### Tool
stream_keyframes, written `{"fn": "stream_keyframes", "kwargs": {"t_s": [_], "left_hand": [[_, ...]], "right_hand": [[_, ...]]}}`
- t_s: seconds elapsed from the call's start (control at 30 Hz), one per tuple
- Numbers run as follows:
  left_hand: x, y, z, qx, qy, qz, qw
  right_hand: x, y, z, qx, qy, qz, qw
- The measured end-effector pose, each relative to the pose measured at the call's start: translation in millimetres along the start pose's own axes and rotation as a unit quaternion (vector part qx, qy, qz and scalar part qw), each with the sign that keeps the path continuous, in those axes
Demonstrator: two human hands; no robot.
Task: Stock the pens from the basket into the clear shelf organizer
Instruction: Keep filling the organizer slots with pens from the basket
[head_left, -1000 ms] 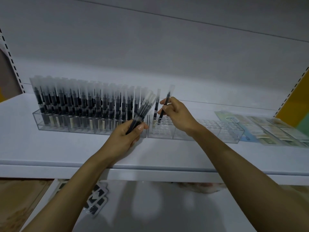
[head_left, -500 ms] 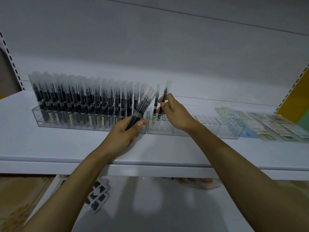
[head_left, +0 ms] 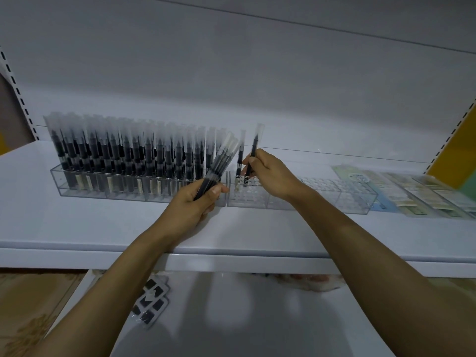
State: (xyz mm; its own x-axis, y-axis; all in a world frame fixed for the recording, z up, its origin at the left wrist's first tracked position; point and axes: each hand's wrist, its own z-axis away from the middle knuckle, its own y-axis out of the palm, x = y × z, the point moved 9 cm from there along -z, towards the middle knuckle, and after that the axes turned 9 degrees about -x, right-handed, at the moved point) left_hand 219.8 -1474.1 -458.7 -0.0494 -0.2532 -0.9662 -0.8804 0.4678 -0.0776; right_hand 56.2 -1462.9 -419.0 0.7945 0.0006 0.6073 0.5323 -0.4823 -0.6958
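Pinching one pen (head_left: 254,150) upright in the right hand (head_left: 270,173), long axis vertical and tip meeting an organizer (head_left: 334,199) hole directly below the grip, beside the seated pen (head_left: 241,153), while gripping a slanted bundle (head_left: 221,161) in the left hand (head_left: 198,204).

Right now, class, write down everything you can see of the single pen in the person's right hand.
The pen is slim, with a dark barrel and a long frosted cap on top. It stands nearly upright, its cap leaning slightly right. The right hand pinches its lower barrel. Its lower end meets the holed top of the clear organizer, just right of one standing pen. Whether it is seated in a hole cannot be told.
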Motion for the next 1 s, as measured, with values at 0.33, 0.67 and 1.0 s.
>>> {"fn": "stream_keyframes", "kwargs": {"t_s": [0.33,0.67,1.0], "left_hand": [[0.4,-1.7,0.7,-0.002,0.004,0.001,1.0],[-1.3,-2.5,2.2,-0.004,0.004,0.006,1.0],[0.4,-2.5,1.9,-0.008,0.0,0.003,1.0]], "right_hand": [[-0.3,3.2,2.2,-0.006,-0.028,0.055,0.998],[-3.2,-0.4,0.3,-0.026,-0.015,0.032,0.999],[-6.5,-2.3,-1.8,-0.043,-0.002,0.02,0.999]]}}
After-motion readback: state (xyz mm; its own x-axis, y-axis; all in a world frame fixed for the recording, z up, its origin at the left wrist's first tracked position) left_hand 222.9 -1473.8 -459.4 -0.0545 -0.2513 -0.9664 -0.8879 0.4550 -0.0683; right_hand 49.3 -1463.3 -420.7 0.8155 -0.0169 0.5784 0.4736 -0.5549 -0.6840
